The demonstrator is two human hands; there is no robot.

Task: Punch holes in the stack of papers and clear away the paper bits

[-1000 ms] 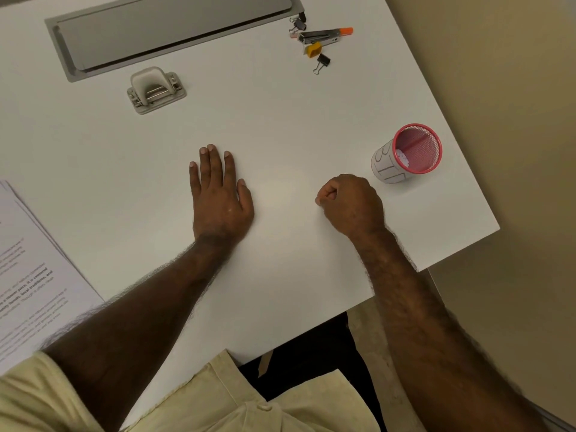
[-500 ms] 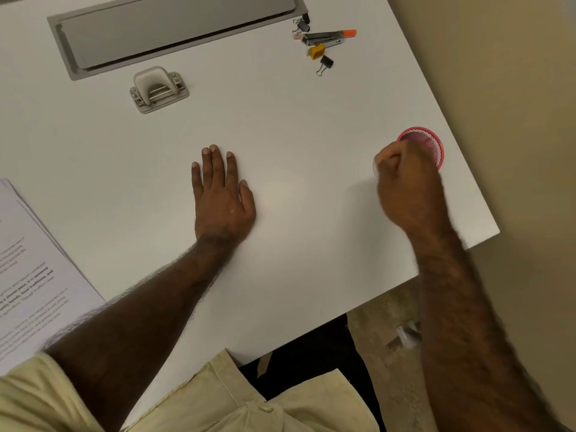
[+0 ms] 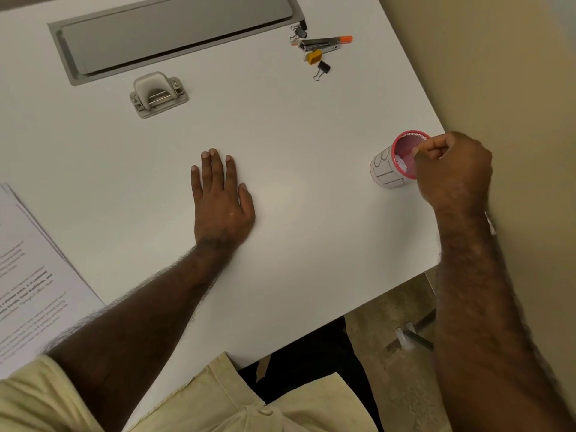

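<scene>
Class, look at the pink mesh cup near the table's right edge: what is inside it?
Small white paper bits lie inside the pink mesh cup. The right hand, fingers pinched over the rim, covers the cup's right side, so what lies there cannot be seen.

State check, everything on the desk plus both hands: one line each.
Left hand: flat on the desk, palm down, empty.
Right hand: pinched over the cup's mouth; contents not visible.
Pink mesh cup: upright, white paper bits inside.
Hole punch: idle, nothing in it.
Paper stack: fanned, at the left edge.
Stapler: closed.
Binder clip: unclipped, loose.
Desk flap: shut.
</scene>
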